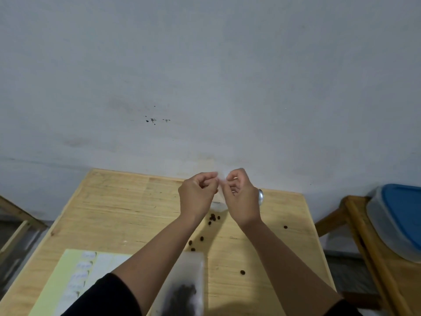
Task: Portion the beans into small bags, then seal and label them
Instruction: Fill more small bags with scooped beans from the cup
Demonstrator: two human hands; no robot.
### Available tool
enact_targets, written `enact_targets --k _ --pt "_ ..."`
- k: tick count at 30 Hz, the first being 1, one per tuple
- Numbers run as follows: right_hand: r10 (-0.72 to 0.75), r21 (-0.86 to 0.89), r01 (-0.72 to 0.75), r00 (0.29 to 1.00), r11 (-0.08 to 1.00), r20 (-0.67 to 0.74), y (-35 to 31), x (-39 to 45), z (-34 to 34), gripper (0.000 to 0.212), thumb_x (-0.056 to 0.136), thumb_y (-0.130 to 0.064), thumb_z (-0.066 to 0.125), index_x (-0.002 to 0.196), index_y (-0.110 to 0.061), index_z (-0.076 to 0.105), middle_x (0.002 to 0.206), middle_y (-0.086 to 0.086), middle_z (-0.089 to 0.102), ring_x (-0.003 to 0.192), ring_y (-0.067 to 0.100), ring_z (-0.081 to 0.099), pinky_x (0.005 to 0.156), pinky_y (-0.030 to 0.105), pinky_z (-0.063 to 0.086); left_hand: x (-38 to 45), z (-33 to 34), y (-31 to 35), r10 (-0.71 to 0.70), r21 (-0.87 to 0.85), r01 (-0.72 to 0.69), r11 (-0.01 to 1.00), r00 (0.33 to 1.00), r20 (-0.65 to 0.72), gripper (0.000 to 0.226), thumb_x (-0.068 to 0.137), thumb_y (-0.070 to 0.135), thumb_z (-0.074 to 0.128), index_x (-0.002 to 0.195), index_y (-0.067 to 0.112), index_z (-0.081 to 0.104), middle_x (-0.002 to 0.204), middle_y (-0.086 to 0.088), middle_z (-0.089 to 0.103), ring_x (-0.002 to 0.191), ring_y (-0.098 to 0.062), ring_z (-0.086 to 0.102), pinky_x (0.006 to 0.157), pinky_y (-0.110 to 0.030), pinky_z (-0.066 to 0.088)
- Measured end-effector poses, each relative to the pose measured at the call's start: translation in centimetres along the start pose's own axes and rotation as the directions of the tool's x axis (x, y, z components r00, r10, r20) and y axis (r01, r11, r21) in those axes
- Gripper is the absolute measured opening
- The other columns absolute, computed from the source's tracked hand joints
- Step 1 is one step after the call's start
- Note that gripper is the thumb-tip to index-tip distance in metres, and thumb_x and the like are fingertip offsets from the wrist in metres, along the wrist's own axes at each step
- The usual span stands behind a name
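Note:
Both hands are raised over the far part of the wooden table (118, 208). My left hand (197, 197) and my right hand (239, 197) each pinch the top edge of a small clear plastic bag (219, 205) that hangs between them. The bag's contents cannot be made out. Several dark beans (213, 217) lie scattered on the table below the hands. A larger clear bag (184, 290) with dark beans in it lies near the front edge, between my forearms. A yellow-green sheet of white labels (77, 277) lies at the front left.
A metal spoon (260, 197) lies on the table just behind my right hand. At the right stands a wooden stool or chair (355, 226) with a clear plastic container with a blue lid (401, 220) on it. A wooden frame (16, 224) is at the left. A grey wall rises behind the table.

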State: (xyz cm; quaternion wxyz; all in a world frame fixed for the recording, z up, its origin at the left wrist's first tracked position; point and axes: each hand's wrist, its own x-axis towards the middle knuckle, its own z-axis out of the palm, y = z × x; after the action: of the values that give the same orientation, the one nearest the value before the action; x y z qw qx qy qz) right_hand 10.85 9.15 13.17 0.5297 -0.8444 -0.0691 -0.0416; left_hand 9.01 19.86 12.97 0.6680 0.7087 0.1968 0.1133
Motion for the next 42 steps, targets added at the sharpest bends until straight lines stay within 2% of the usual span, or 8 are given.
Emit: enact_targets --k 3,6,15,21,25,28,35,42 --pt "-0.094 -0.107 0.094 0.996 0.990 0.001 0.2 0.0 -0.6 0.011 0.087 -0.008 0.058 0.080 -0.015 0.061 0.067 0.006 0.065 0.065 0.016 0.061 0.058 0.018 0.044 -0.1 0.5 0.1 0.028 0.064 -0.027 0.998 0.999 -0.016 0.015 0.085 0.016 0.066 0.099 0.016 0.072 0.077 -0.001 0.072 0.078 -0.014 0.070 0.073 -0.017 0.054" --pt "-0.015 -0.024 0.016 0.998 1.000 0.053 0.1 0.1 -1.2 0.010 0.085 -0.006 0.062 0.084 -0.012 0.069 0.071 -0.007 0.067 0.069 -0.008 0.061 0.062 0.002 0.041 -0.2 0.6 -0.1 0.027 0.092 -0.026 0.995 1.000 -0.010 0.014 0.084 0.015 0.066 0.098 0.017 0.072 0.077 0.001 0.072 0.078 -0.012 0.070 0.077 -0.022 0.055" --pt "0.097 -0.082 -0.101 0.994 0.991 -0.058 1.2 0.6 -1.5 0.011 0.083 -0.004 0.062 0.078 -0.010 0.070 0.062 -0.010 0.061 0.057 -0.006 0.056 0.055 0.006 0.042 -0.4 -0.6 -0.2 0.130 0.377 -0.110 0.919 0.991 -0.028 0.016 0.083 0.012 0.061 0.090 0.019 0.073 0.063 0.012 0.064 0.054 0.008 0.055 0.060 -0.002 0.041" --pt "-0.017 -0.344 0.076 0.985 0.936 0.173 0.5 0.3 -0.5 0.032 0.095 -0.007 0.045 0.114 -0.020 0.067 0.089 -0.003 0.048 0.075 0.006 0.047 0.060 0.003 0.032 -1.2 -1.7 -0.7 0.164 0.361 -0.160 0.919 0.986 0.020 0.022 0.085 0.016 0.064 0.104 0.022 0.070 0.079 0.010 0.068 0.075 0.011 0.060 0.075 -0.002 0.044" --pt "-0.004 -0.301 0.090 0.962 0.949 0.272 0.4 0.1 -0.3 0.033 0.096 -0.008 0.043 0.116 -0.021 0.066 0.087 -0.008 0.043 0.085 0.006 0.045 0.068 0.009 0.032 -0.8 -3.5 -2.3 0.197 0.337 -0.326 0.883 0.910 0.364 0.092 0.067 0.029 0.084 0.143 0.031 0.032 0.141 0.022 0.036 0.128 0.012 0.032 0.104 -0.009 0.028" --pt "0.007 -0.219 0.070 0.943 0.973 0.333 -0.1 -0.3 -0.2 0.032 0.096 -0.008 0.044 0.114 -0.020 0.067 0.084 -0.014 0.044 0.085 0.005 0.048 0.068 0.005 0.034 -0.5 -4.0 -3.4 0.204 0.422 -0.432 0.797 0.850 0.486 0.127 0.056 0.037 0.089 0.149 0.030 0.003 0.150 0.027 0.005 0.135 0.019 0.001 0.104 0.001 0.007" --pt "0.049 -0.083 -0.012 0.886 0.996 0.462 -1.2 -1.0 -0.3 0.032 0.097 -0.010 0.044 0.108 -0.024 0.070 0.098 0.000 0.050 0.089 0.008 0.051 0.071 0.006 0.038 -0.9 -4.2 -4.3 0.383 0.417 -0.486 0.768 0.870 0.310 0.108 0.056 0.026 0.085 0.145 0.018 0.023 0.133 0.010 0.034 0.121 0.002 0.031 0.096 0.002 0.021" --pt "0.028 -0.191 0.056 0.911 0.980 0.412 -0.7 -1.6 0.0 0.034 0.080 -0.035 0.070 0.108 -0.016 0.067 0.107 -0.009 0.046 0.098 0.003 0.048 0.076 0.005 0.034 -1.2 -3.9 -3.9 0.390 0.437 -0.460 0.773 0.888 0.246 0.108 0.056 0.053 0.071 0.146 0.017 0.023 0.134 0.009 0.031 0.124 0.003 0.028 0.098 0.002 0.019"
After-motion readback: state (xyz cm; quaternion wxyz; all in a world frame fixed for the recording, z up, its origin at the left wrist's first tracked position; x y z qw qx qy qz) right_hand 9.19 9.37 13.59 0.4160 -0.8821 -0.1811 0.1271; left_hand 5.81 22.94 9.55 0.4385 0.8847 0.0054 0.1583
